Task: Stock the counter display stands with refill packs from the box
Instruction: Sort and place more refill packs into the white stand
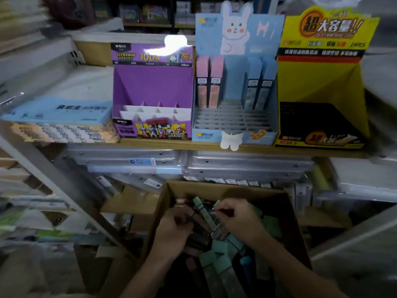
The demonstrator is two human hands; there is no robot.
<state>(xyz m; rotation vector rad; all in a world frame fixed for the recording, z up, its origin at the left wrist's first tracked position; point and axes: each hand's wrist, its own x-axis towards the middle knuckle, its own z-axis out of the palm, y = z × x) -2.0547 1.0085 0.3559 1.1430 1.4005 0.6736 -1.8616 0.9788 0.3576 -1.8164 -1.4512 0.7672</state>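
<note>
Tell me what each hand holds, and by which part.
Right hand pinches a slim pack by its upper end. Left hand curls round a pinkish pack near its middle, though dim light blurs that grip.

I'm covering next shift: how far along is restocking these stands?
Barely started. The blue rabbit stand holds four packs; most slots are empty. The left hand and right hand grip refill packs in the box. The purple stand is empty; yellow stand too dark to judge.

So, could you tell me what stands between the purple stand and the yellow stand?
The blue rabbit stand, partly stocked, shown in the head view.
</note>
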